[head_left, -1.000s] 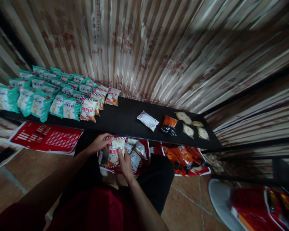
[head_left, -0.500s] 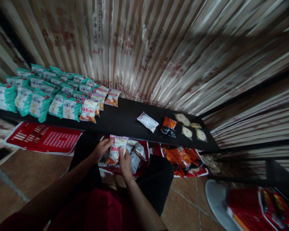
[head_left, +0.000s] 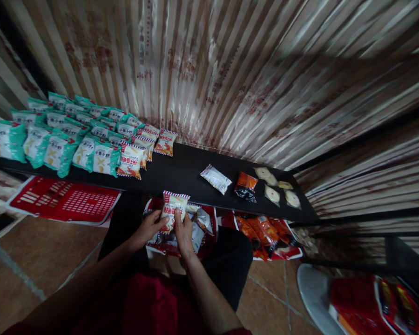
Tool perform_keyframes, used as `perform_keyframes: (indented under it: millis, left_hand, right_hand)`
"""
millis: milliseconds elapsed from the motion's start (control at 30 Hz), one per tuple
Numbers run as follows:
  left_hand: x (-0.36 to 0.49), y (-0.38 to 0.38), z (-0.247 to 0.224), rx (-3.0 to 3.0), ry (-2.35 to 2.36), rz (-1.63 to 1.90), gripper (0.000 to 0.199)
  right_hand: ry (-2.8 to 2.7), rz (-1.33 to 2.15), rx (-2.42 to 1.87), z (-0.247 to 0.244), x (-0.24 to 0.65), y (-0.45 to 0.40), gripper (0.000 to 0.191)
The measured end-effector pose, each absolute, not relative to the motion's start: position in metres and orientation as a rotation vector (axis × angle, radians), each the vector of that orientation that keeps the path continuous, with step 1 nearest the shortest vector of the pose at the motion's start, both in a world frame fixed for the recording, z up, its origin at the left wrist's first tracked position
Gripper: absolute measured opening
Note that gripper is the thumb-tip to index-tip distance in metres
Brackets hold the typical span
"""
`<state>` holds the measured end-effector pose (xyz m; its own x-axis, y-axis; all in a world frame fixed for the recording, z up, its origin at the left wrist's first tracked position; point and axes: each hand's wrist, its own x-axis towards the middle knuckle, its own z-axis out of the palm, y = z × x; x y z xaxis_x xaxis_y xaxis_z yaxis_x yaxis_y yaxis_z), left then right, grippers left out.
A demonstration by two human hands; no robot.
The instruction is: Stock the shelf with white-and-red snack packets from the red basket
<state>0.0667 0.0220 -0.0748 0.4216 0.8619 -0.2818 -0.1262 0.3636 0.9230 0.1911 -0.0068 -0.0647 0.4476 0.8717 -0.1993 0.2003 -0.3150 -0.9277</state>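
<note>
Between my two hands is a white-and-red snack bag point(head_left: 170, 210) with striped edges, upright over the near edge of the black shelf point(head_left: 185, 163). My left hand point(head_left: 151, 228) grips its left side and my right hand point(head_left: 183, 229) its right side, thumb on the front. Below it, an open red bag point(head_left: 212, 223) holds several silvery packets point(head_left: 197, 236). On the shelf at left, several similar white-and-red bags point(head_left: 130, 160) stand beside rows of teal bags point(head_left: 104, 157). A silvery packet point(head_left: 215, 178) lies alone farther right.
An orange-and-black packet point(head_left: 246, 181) and several pale round items in clear wrap point(head_left: 272, 194) lie on the shelf's right part. Orange packets point(head_left: 263, 230) fill a red bag below. A grey stool point(head_left: 312, 291) stands at lower right; a striped curtain point(head_left: 195, 70) hangs behind.
The held bag has risen slightly and shifted a little to the right, with both hands still on it. The whole view has shifted slightly.
</note>
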Motion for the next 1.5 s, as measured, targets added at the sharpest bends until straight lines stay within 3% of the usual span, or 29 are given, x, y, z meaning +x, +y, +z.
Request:
perform_keyframes:
  millis: [267,533,767,1167,1500]
  left_hand:
    - [0.064,0.029,-0.083,1.014,1.009,0.784,0.046]
    - [0.059,0.045,-0.089,1.057,1.057,0.818,0.045]
    - [0.059,0.054,-0.089,1.1,1.095,0.824,0.041]
    - [0.061,0.07,-0.094,1.161,1.188,0.96,0.042]
    - [0.058,0.086,-0.08,1.401,1.302,1.085,0.029]
  right_hand:
    - [-0.859,1.072,-1.742,-0.059,0.192,0.0,0.049]
    - [-0.938,1.285,-1.541,-0.054,0.2,-0.001,0.037]
    - [-0.933,1.398,-1.426,-0.051,0.2,0.003,0.044]
    - [-1.033,1.242,-1.483,-0.044,0.197,0.028,0.034]
    - [-1.034,1.209,-1.412,-0.058,0.204,0.062,0.041]
